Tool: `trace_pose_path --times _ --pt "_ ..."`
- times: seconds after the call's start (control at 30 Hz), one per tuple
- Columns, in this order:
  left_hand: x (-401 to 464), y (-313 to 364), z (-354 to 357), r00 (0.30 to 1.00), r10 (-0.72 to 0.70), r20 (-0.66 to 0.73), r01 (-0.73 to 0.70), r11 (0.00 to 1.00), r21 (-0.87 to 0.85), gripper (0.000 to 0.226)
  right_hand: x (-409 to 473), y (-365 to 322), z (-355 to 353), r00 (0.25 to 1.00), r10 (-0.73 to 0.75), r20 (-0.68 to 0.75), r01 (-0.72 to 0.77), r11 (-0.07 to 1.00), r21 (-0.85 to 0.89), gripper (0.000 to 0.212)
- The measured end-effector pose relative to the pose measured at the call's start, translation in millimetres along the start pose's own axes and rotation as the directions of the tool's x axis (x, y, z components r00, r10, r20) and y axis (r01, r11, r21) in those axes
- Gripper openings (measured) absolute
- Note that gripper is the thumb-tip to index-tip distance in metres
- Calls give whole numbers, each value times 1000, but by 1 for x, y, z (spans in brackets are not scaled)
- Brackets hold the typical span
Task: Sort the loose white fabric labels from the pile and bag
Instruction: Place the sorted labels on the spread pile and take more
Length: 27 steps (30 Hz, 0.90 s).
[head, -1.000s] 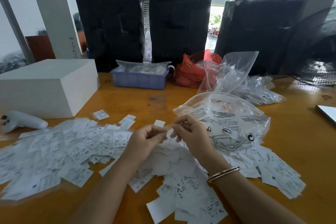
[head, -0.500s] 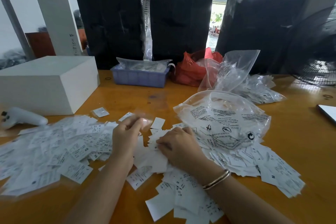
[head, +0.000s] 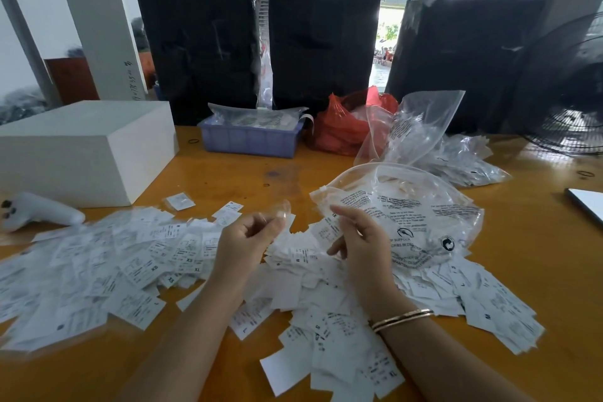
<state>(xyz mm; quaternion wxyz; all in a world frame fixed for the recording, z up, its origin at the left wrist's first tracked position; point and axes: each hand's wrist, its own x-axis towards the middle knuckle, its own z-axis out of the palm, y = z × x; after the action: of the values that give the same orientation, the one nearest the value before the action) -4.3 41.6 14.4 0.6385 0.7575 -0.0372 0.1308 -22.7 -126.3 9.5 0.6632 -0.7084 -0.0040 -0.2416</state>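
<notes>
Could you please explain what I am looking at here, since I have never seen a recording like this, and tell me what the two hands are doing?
There is no machine here: a person wears a camera on the head, and it looks forward and down at their own two bare hands. The single picture is from that view. The wooden table is strewn with small white printed labels, many marked with sizes such as XS and XL. The right hand, with bangles at the wrist, pinches one label in its grip. The left hand is raised with curled fingers; its fingertips are blurred, so I cannot tell what it holds. Behind the right hand lies a clear printed plastic bag. Further back stand a white box, a blue tray and a red bag.
</notes>
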Motion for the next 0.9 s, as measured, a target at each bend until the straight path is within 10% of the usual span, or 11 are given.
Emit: trace_pose_path --times 0.37,0.9 --pt "-5 -3 6 927 284 244 -362 847 389 15 3 -19 -6 985 -151 84 117 942 315 44" --pt "-7 -3 4 904 336 262 -397 888 231 7 3 -10 -12 922 -271 276 302 951 -74 45"
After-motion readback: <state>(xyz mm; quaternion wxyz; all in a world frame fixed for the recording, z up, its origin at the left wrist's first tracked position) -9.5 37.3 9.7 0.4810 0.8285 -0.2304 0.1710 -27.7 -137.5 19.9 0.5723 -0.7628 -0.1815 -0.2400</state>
